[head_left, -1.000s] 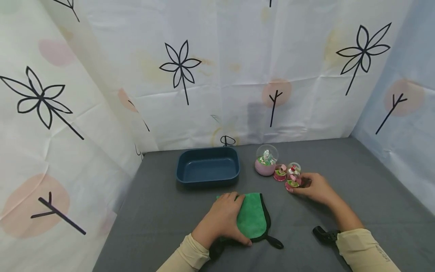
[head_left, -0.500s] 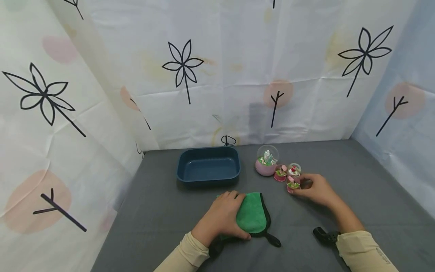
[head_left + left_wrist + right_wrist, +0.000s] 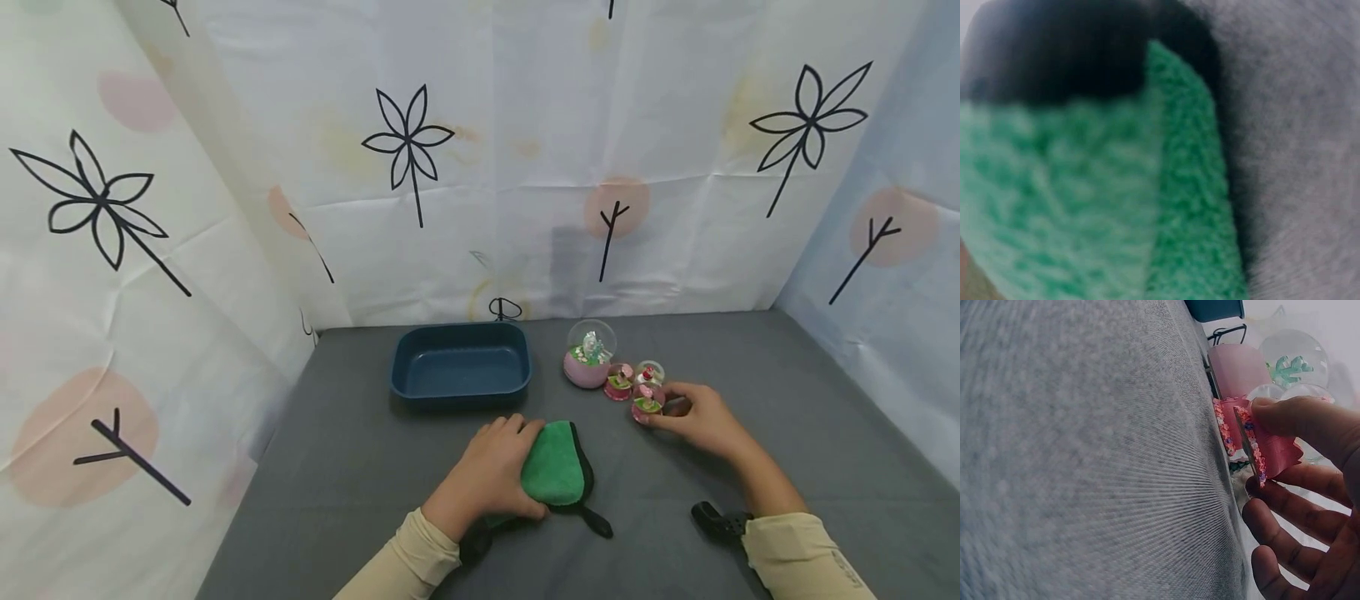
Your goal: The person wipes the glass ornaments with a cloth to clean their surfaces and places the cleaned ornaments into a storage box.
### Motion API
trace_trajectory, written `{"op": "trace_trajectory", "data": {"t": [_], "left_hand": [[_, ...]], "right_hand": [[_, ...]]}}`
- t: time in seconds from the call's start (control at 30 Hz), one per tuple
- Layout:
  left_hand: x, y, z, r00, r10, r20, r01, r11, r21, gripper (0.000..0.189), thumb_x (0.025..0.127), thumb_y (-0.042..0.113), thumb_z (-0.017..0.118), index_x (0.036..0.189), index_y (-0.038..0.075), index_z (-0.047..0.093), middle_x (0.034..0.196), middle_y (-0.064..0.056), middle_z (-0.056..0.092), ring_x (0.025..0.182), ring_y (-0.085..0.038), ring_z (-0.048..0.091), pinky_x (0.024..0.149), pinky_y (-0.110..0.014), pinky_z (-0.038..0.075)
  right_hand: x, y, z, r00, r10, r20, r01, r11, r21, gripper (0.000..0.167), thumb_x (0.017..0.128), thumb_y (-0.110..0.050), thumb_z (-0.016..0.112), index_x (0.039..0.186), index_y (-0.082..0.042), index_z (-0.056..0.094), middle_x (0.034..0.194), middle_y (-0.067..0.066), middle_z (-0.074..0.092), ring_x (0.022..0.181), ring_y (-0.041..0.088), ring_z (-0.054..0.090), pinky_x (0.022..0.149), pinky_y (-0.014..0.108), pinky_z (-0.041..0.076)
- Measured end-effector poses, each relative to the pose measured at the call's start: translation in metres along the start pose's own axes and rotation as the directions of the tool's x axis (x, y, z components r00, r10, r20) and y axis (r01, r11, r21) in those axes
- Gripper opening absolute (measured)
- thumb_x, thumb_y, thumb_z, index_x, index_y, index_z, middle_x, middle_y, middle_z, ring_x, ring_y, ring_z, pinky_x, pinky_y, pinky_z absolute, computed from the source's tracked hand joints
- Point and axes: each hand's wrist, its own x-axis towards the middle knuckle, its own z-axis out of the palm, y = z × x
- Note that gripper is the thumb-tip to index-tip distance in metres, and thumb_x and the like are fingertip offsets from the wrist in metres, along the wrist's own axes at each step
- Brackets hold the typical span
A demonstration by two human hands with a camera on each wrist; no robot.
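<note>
My left hand (image 3: 487, 475) grips a green cloth (image 3: 553, 468) with black edging and a black loop (image 3: 597, 523); in the left wrist view its fuzzy green cloth (image 3: 1085, 200) fills much of the frame, folded and blurred. My right hand (image 3: 701, 423) pinches a small snow globe (image 3: 646, 405) with a pink base between thumb and fingers. The right wrist view shows that globe's pink base (image 3: 1275, 450) with a glittery rim, tilted and apparently off the table. Close behind it stand another small pink globe (image 3: 618, 383), a small clear globe (image 3: 650, 371) and a larger globe (image 3: 587, 369).
A dark blue rectangular bin (image 3: 460, 392) stands at the back left. Grey cloth covers the table (image 3: 337, 483). Patterned white curtains (image 3: 480, 167) enclose the back and sides. A black strap (image 3: 716, 521) shows at the right wrist.
The left hand has shifted slightly away from me, and the cloth with its loop has moved with it. The right hand keeps its pinch on the small snow globe, nearly still.
</note>
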Motion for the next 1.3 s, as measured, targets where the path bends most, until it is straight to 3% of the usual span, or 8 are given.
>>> {"op": "trace_trajectory", "data": {"t": [0.27, 0.5, 0.63, 0.73, 0.83, 0.97, 1.07, 1.3], "left_hand": [[0.001, 0.003, -0.002, 1.0, -0.015, -0.002, 0.015, 1.0, -0.013, 0.113, 0.062, 0.055, 0.098, 0.156, 0.013, 0.05, 0.131, -0.004, 0.063, 0.11, -0.019, 0.061, 0.096, -0.043, 0.057], [0.002, 0.003, -0.005, 0.999, 0.012, -0.031, -0.013, 0.999, -0.034, 0.111, 0.062, 0.052, 0.099, 0.155, 0.013, 0.051, 0.128, -0.003, 0.062, 0.108, -0.017, 0.06, 0.098, -0.04, 0.057], [0.001, -0.001, -0.008, 0.995, 0.035, -0.091, -0.045, 0.993, -0.105, 0.109, 0.062, 0.046, 0.101, 0.154, 0.013, 0.051, 0.124, -0.001, 0.062, 0.104, -0.015, 0.058, 0.093, -0.036, 0.057], [0.0, -0.004, -0.014, 0.991, 0.036, -0.128, -0.062, 0.977, -0.205, 0.108, 0.063, 0.041, 0.101, 0.155, 0.016, 0.05, 0.123, 0.001, 0.06, 0.103, -0.012, 0.057, 0.09, -0.032, 0.056], [-0.002, -0.008, -0.023, 0.989, 0.018, -0.149, -0.071, 0.929, -0.362, 0.107, 0.066, 0.035, 0.1, 0.158, 0.019, 0.047, 0.126, 0.003, 0.058, 0.105, -0.01, 0.056, 0.091, -0.03, 0.056], [-0.005, -0.014, -0.037, 0.984, -0.015, -0.18, -0.094, 0.81, -0.58, 0.104, 0.071, 0.029, 0.098, 0.16, 0.027, 0.044, 0.132, 0.006, 0.056, 0.111, -0.011, 0.056, 0.096, -0.033, 0.055], [-0.007, -0.018, -0.045, 0.978, -0.031, -0.207, -0.118, 0.736, -0.667, 0.1, 0.074, 0.027, 0.098, 0.158, 0.033, 0.044, 0.135, 0.009, 0.055, 0.118, -0.012, 0.056, 0.103, -0.037, 0.054], [-0.011, -0.017, -0.058, 0.965, -0.034, -0.262, -0.178, 0.65, -0.739, 0.096, 0.075, 0.025, 0.097, 0.156, 0.034, 0.046, 0.141, 0.004, 0.058, 0.124, -0.015, 0.059, 0.106, -0.042, 0.054]], "right_hand": [[0.0, -0.001, 0.0, 1.0, -0.001, -0.01, 0.001, 1.0, -0.007, 0.038, 0.087, -0.025, 0.089, 0.112, 0.0, 0.072, 0.103, 0.018, 0.075, 0.073, 0.009, 0.066, 0.058, 0.027, 0.052], [-0.004, -0.006, 0.001, 0.999, -0.028, -0.045, 0.029, 0.999, 0.016, 0.037, 0.088, -0.021, 0.089, 0.113, 0.0, 0.072, 0.099, 0.015, 0.073, 0.07, 0.006, 0.061, 0.055, 0.027, 0.051], [-0.005, -0.011, 0.001, 0.993, -0.083, -0.081, 0.086, 0.996, 0.032, 0.033, 0.087, -0.018, 0.089, 0.111, -0.001, 0.073, 0.097, 0.013, 0.072, 0.072, 0.003, 0.06, 0.057, 0.026, 0.05], [-0.006, -0.016, 0.001, 0.984, -0.143, -0.109, 0.148, 0.988, 0.036, 0.031, 0.086, -0.014, 0.089, 0.11, -0.003, 0.074, 0.095, 0.01, 0.071, 0.073, 0.002, 0.058, 0.059, 0.025, 0.05], [-0.007, -0.022, 0.001, 0.974, -0.187, -0.126, 0.195, 0.98, 0.046, 0.031, 0.085, -0.011, 0.09, 0.111, -0.003, 0.075, 0.099, 0.009, 0.071, 0.08, 0.0, 0.062, 0.065, 0.025, 0.056], [-0.01, -0.036, 0.001, 0.971, -0.207, -0.118, 0.217, 0.973, 0.078, 0.032, 0.086, -0.011, 0.09, 0.114, -0.005, 0.075, 0.111, 0.012, 0.072, 0.096, -0.003, 0.068, 0.075, 0.028, 0.063], [-0.014, -0.049, 0.002, 0.962, -0.249, -0.112, 0.263, 0.956, 0.128, 0.031, 0.086, -0.008, 0.089, 0.113, -0.007, 0.076, 0.114, 0.011, 0.069, 0.103, -0.005, 0.067, 0.078, 0.027, 0.064], [-0.019, -0.083, 0.008, 0.874, -0.467, -0.136, 0.486, 0.822, 0.298, 0.042, 0.078, 0.012, 0.088, 0.114, -0.005, 0.074, 0.111, 0.009, 0.062, 0.102, 0.002, 0.071, 0.068, 0.027, 0.066]]}}
